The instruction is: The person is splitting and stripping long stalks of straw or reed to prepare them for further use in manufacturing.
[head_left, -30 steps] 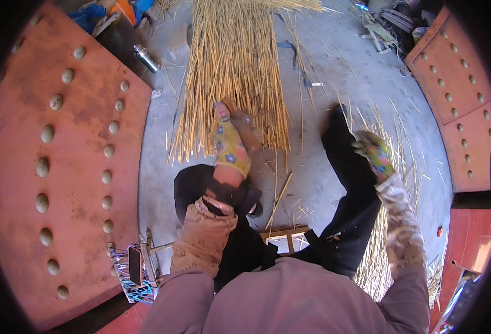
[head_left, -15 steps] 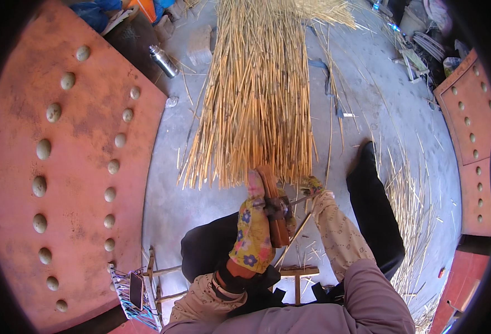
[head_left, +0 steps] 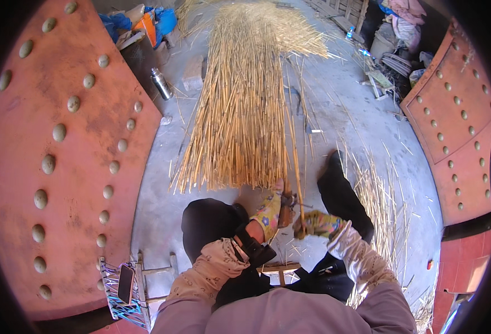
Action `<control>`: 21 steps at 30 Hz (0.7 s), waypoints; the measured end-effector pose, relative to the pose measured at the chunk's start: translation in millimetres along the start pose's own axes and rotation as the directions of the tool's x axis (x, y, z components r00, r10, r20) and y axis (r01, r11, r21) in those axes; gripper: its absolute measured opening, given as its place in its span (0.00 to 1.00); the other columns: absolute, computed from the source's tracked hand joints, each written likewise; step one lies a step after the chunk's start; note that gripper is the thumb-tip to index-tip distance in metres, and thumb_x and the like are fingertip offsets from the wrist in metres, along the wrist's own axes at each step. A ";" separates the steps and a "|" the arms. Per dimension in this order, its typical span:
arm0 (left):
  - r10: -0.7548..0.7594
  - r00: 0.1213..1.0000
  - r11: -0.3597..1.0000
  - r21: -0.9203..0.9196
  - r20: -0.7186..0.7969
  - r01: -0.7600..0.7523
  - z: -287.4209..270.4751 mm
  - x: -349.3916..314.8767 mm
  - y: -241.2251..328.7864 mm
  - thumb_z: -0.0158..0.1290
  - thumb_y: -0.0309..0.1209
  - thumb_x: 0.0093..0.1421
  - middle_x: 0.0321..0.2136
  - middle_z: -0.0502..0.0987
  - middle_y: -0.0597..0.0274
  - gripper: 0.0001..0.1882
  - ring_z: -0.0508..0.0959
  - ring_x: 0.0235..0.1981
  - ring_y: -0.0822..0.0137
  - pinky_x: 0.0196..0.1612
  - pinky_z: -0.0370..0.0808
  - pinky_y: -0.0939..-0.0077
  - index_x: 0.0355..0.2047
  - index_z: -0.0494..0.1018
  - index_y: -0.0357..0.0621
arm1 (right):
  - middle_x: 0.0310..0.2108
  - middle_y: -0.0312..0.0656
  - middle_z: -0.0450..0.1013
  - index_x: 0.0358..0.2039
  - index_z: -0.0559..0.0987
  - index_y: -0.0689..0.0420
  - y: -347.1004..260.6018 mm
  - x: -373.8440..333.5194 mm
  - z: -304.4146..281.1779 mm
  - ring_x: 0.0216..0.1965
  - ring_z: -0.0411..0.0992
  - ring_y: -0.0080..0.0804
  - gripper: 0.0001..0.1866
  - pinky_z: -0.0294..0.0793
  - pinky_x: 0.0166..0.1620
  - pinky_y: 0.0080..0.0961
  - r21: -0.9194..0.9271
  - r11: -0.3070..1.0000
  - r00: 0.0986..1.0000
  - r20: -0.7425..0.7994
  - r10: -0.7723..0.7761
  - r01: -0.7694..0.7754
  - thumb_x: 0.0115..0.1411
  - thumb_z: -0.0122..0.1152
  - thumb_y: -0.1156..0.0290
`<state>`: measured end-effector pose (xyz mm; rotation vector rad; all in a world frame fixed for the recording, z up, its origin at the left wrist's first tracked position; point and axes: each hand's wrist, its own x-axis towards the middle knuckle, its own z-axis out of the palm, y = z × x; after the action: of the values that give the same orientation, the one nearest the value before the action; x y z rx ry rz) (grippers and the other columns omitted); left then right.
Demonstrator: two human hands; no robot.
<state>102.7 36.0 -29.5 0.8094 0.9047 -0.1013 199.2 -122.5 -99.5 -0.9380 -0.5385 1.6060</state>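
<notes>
My left hand [head_left: 269, 216], in a yellow flowered glove, is closed around a brown wooden tool [head_left: 286, 212] with a dark metal fitting, just in front of the cut ends of a wide bundle of reeds [head_left: 240, 128]. To its right, my gloved right hand [head_left: 322, 224] is closed on the lower part of a single long reed [head_left: 297, 172]. That reed stands out along the bundle's right side and passes close by the tool's metal part. The glove hides the reed's gripped end, and my left fingers are partly hidden behind the tool.
Loose straw [head_left: 381, 206] litters the floor at right. Red studded doors [head_left: 78, 167] flank both sides. A steel flask [head_left: 161, 83] and a brick [head_left: 193, 73] are left of the bundle. At lower left, a phone [head_left: 126, 283] rests on a corded stool.
The view has shifted, with more of the far floor showing. My right hand has come down and outward from the bundle's ends, and a long reed now rises from it. The wooden tool remains in my left hand.
</notes>
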 end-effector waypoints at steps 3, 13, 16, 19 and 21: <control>-0.020 0.989 1.000 -0.018 0.146 0.023 -10.8 6.3 -37.9 0.44 0.61 0.44 0.14 0.69 0.67 0.26 0.68 0.11 0.72 0.13 0.65 0.79 0.20 0.67 0.48 | 0.34 0.47 0.69 0.39 0.67 0.67 21.0 -24.3 31.9 0.37 0.68 0.34 0.19 0.68 0.40 0.27 -0.244 0.961 0.972 0.164 0.171 -0.127 0.51 0.52 0.66; 0.094 0.962 0.990 -0.125 0.256 -0.064 21.1 -65.1 -99.7 0.40 0.58 0.49 0.11 0.64 0.69 0.25 0.65 0.09 0.73 0.14 0.66 0.82 0.20 0.66 0.48 | 0.22 0.37 0.67 0.38 0.66 0.61 -27.3 -0.3 23.1 0.19 0.64 0.24 0.13 0.65 0.21 0.18 -0.438 0.815 0.802 -0.284 -0.526 0.380 0.56 0.39 0.67; 0.113 0.932 0.987 -0.149 0.345 -0.065 14.9 -88.9 -85.1 0.41 0.55 0.50 0.15 0.66 0.69 0.24 0.66 0.14 0.75 0.16 0.64 0.85 0.25 0.67 0.46 | 0.14 0.27 0.56 0.31 0.67 0.54 -82.4 6.0 83.4 0.10 0.48 0.14 0.07 0.48 0.12 0.12 0.194 0.865 0.735 -0.629 -0.253 0.464 0.56 0.40 0.67; 0.008 0.907 1.000 -0.030 0.422 0.005 8.5 -108.6 -79.0 0.41 0.55 0.50 0.16 0.67 0.68 0.26 0.66 0.15 0.77 0.17 0.62 0.86 0.31 0.68 0.43 | 0.13 0.26 0.55 0.27 0.66 0.51 -63.2 1.1 76.7 0.09 0.48 0.15 0.06 0.46 0.11 0.13 0.081 0.923 0.677 -0.704 -0.214 0.376 0.56 0.40 0.65; 0.030 0.978 0.997 -0.072 0.206 -0.015 -2.0 -78.9 -105.2 0.39 0.57 0.49 0.15 0.67 0.68 0.29 0.64 0.12 0.77 0.14 0.60 0.84 0.29 0.70 0.42 | 0.11 0.26 0.53 0.24 0.66 0.49 -49.2 3.9 60.8 0.09 0.48 0.15 0.07 0.45 0.11 0.14 0.024 0.926 0.573 -0.792 -0.213 0.378 0.56 0.41 0.64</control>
<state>9.2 -56.4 -33.8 0.7287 0.6983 -0.1311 179.2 -97.8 -28.0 -1.2094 0.0892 0.7808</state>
